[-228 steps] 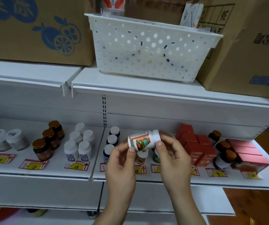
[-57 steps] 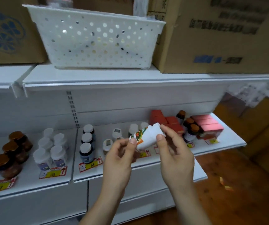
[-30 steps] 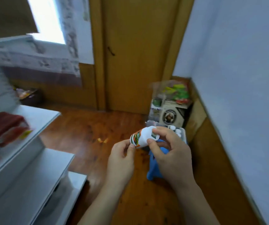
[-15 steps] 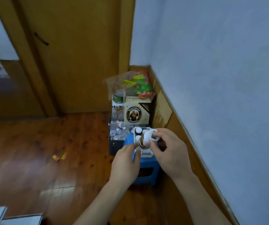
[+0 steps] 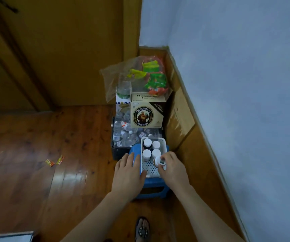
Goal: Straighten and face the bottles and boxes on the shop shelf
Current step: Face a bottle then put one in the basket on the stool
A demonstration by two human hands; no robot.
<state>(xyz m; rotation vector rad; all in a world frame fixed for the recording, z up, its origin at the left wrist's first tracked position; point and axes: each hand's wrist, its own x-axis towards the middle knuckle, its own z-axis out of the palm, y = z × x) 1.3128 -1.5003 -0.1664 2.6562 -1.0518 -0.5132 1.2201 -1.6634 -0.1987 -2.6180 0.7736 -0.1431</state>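
Observation:
My right hand (image 5: 173, 169) grips a small white bottle with a colourful label (image 5: 158, 161), held low inside a white perforated basket (image 5: 151, 169). The basket stands on a blue plastic stool (image 5: 151, 189) and holds several white-capped bottles (image 5: 151, 148) at its far end. My left hand (image 5: 128, 172) hovers with straight fingers over the stool's left side, beside the basket, holding nothing. The shop shelf is almost out of view; only a white corner (image 5: 9, 237) shows at the bottom left.
Behind the stool a dark crate of clear water bottles (image 5: 126, 135) sits under a beer carton (image 5: 147, 113) and a plastic bag of snacks (image 5: 140, 79). A wooden door (image 5: 62, 49) and blue wall (image 5: 237, 84) enclose the corner. My sandalled foot (image 5: 142, 228) stands on the wooden floor.
I turned away from the shelf to the room's corner. The bottle, held in both hands before, went down into the basket in my right hand; my left hand let go.

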